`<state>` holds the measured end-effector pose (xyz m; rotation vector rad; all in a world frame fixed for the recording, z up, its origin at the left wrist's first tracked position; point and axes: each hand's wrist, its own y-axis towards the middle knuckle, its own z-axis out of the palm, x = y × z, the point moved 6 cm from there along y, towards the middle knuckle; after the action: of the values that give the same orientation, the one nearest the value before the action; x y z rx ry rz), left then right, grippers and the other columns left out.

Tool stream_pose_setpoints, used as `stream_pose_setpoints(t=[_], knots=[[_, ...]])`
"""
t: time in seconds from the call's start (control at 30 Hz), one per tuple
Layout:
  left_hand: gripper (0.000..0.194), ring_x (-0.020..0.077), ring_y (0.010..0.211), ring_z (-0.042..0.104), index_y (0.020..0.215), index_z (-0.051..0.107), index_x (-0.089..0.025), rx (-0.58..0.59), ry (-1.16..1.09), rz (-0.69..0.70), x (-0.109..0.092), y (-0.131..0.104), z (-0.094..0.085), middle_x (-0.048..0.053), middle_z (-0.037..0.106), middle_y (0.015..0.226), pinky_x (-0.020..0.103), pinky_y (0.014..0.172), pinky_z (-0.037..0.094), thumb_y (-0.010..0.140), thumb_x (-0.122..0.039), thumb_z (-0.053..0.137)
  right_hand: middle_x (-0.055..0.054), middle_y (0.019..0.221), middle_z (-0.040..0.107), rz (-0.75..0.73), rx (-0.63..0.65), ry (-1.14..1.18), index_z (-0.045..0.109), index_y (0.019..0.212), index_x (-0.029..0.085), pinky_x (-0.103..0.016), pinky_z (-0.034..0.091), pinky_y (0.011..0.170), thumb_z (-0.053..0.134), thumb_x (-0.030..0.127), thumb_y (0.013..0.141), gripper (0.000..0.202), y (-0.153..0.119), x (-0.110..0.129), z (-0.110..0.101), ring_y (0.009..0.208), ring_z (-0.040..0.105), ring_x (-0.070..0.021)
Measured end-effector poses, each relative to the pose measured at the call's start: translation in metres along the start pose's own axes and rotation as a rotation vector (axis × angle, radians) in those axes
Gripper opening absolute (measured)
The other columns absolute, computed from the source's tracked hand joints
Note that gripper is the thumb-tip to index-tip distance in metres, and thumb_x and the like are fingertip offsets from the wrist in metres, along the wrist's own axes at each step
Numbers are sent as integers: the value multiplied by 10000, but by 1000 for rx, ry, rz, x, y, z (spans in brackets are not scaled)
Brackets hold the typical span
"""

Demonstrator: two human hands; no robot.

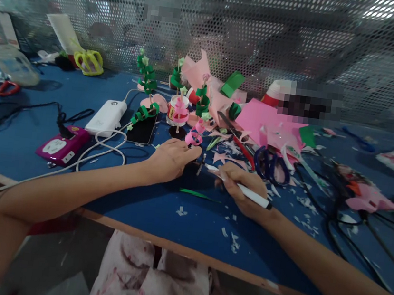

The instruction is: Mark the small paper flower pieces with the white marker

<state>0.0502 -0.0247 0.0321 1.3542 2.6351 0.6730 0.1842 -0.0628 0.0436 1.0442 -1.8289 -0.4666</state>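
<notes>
My right hand [244, 187] is closed around a white pen [254, 195] with a black end, its tip pointing left toward my other hand. My left hand [171, 162] lies on the blue table with its fingers curled together; what they pinch is hidden. Just beyond those fingertips stands a pink paper spiral [193, 139] with a pale star above it. Behind it another pink spiral tree [180, 112] rises on a stick from a dark round base [177, 132]. A thin green paper strip [200, 195] lies between my hands and the table edge.
Green spiral trees [148, 80] stand farther back. Blue-handled scissors [271, 166] and pink paper sheets [269, 125] lie beyond my right hand among white scraps. On the left are a white power bank [106, 117], a purple socket block [63, 145], a black phone [142, 129] and a white cable [102, 143].
</notes>
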Motion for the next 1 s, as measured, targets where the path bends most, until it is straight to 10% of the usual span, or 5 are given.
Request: stream_pose_setpoints(t=[0.5, 0.7, 1.0], knots=[[282, 173, 700, 535, 952, 507, -149, -39, 5, -30, 1, 0, 1, 41, 580, 694, 279, 689, 418, 710, -54, 398, 20, 572, 409, 20, 130, -54, 395, 612, 195, -250, 365, 528, 441, 132, 845, 245, -4, -5, 10, 562, 426, -97], [305, 174, 689, 530, 964, 499, -144, -2, 6, -9, 1, 0, 1, 45, 573, 702, 273, 666, 416, 681, -64, 420, 24, 574, 430, 20, -6, -29, 413, 639, 202, -261, 400, 545, 433, 158, 853, 219, 0, -2, 2, 565, 454, -104], [286, 179, 694, 540, 956, 518, -143, -22, 11, -39, 2, 0, 1, 43, 586, 693, 283, 673, 419, 713, -49, 401, 25, 571, 401, 46, 174, -106, 399, 611, 194, -232, 342, 512, 431, 169, 860, 253, -3, -4, 11, 547, 407, -87]])
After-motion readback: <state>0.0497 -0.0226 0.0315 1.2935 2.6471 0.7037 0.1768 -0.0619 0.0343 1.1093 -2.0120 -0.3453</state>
